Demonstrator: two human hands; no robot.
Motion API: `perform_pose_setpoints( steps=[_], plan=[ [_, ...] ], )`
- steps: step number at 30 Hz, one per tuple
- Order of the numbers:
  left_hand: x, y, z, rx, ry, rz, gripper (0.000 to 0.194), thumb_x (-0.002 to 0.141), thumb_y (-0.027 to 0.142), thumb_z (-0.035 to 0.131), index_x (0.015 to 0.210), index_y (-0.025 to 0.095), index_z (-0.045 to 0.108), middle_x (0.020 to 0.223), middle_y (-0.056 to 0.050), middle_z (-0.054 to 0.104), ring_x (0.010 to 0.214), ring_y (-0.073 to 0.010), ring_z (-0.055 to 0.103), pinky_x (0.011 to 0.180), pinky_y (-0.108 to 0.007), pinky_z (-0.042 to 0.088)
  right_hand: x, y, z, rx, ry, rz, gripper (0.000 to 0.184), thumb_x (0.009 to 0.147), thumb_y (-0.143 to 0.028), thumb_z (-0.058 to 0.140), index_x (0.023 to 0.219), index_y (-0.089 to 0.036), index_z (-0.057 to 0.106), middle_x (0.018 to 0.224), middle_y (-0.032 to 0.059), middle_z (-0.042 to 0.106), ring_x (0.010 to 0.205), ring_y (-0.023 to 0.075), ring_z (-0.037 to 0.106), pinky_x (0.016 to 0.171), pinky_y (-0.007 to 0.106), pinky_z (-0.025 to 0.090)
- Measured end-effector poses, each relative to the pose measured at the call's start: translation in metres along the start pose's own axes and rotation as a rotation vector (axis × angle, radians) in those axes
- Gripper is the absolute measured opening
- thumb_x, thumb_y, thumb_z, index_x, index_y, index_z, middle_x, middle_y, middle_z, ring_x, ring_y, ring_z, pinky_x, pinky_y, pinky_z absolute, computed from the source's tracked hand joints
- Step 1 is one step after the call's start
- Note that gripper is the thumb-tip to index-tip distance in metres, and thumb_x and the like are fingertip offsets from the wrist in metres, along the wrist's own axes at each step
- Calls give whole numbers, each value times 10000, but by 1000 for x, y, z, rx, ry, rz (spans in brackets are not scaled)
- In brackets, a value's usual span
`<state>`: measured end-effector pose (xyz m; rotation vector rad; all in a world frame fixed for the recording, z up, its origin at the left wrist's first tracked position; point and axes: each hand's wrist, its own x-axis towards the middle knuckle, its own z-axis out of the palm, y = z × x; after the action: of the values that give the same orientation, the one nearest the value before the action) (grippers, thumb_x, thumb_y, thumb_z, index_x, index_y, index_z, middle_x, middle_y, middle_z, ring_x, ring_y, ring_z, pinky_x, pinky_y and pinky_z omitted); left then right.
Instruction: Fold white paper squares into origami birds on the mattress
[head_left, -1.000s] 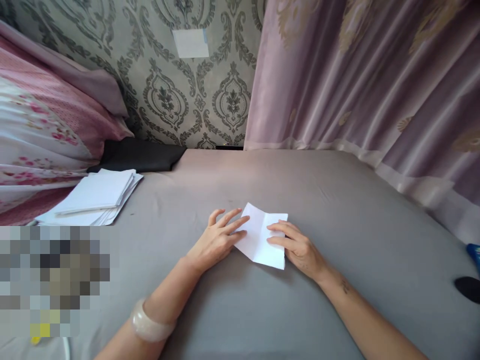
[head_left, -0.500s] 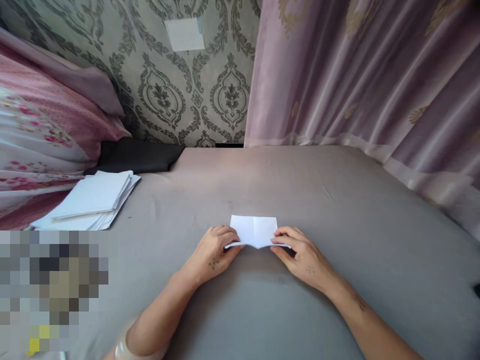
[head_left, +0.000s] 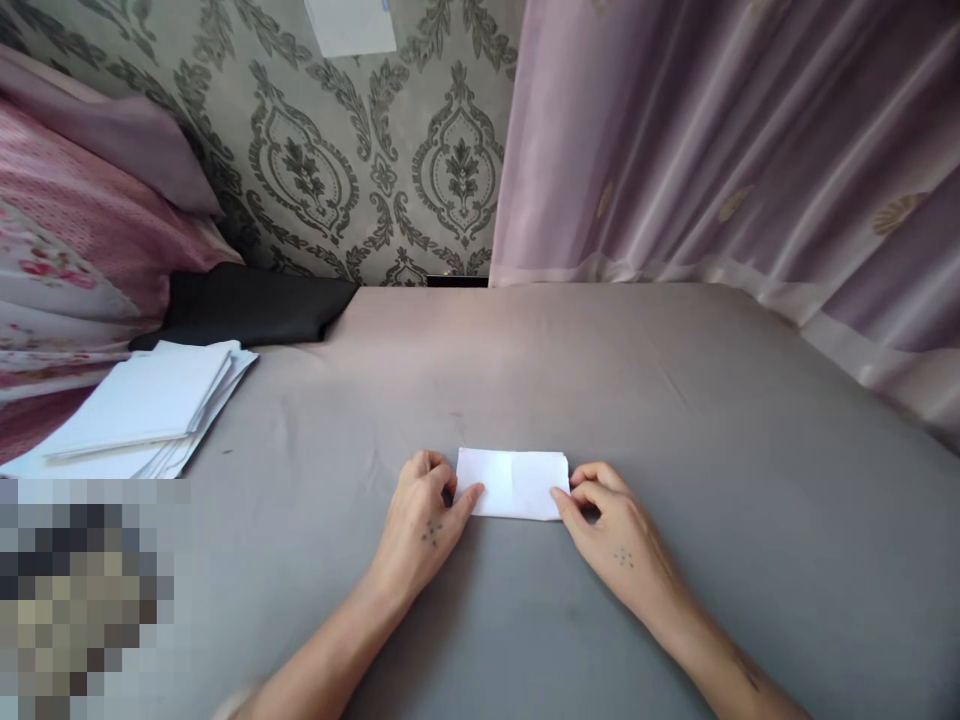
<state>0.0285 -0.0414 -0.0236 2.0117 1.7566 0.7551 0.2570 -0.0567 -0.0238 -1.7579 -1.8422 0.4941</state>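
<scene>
A small white folded sheet of paper (head_left: 513, 484) lies between my hands, shaped as a flat, wide rectangle with a faint vertical crease near its middle. At its left end, my left hand (head_left: 429, 505) grips it, thumb on the near face and curled fingers at the edge. My right hand (head_left: 606, 515) pinches the opposite end in the same way, thumb on top near the lower corner. The fingertips behind the paper are partly hidden.
On the left lies a stack of white paper (head_left: 150, 400), with a black cloth-like item (head_left: 247, 305) behind it. Grey fabric (head_left: 675, 420) covers the surface. A pink curtain (head_left: 637, 150) hangs at the right. The lower left corner is pixelated.
The paper's raised far part and spread near flap have become one flat rectangle. My thumbs have come onto its near face. The camera view has tilted down slightly.
</scene>
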Motion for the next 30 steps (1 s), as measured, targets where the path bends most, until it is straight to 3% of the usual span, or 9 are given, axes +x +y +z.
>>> perform_pose_setpoints(
  steps=[4,12,23,30],
  plan=[
    [1,-2,2,14,-7,-10,280,844,328,596,633,186,477,829,-48,544,760,-197,543,675,-347,489,1,0,1,-4,-18,46,309,876,-387,543,622,-211,524,901,24,589,643,119,564,595,261,437],
    [0,3,-1,9,-32,13,301,931,315,448,660,185,457,878,-65,519,805,-201,521,733,-372,474,4,-3,2,-69,-9,48,313,912,-362,491,638,-213,462,847,14,570,626,109,530,604,257,422],
    [0,5,-4,4,-77,-44,305,939,293,462,657,179,434,889,-64,502,830,-194,503,751,-359,464,4,-2,2,-88,-42,99,356,909,-460,480,654,-213,449,836,-16,557,583,87,503,581,246,395],
    [-1,5,-6,186,-156,117,233,966,257,390,762,187,480,964,-69,505,808,-189,480,700,-340,459,4,4,6,-104,-27,100,386,881,-521,493,643,-218,469,860,-22,565,570,83,505,570,243,404]
  ],
)
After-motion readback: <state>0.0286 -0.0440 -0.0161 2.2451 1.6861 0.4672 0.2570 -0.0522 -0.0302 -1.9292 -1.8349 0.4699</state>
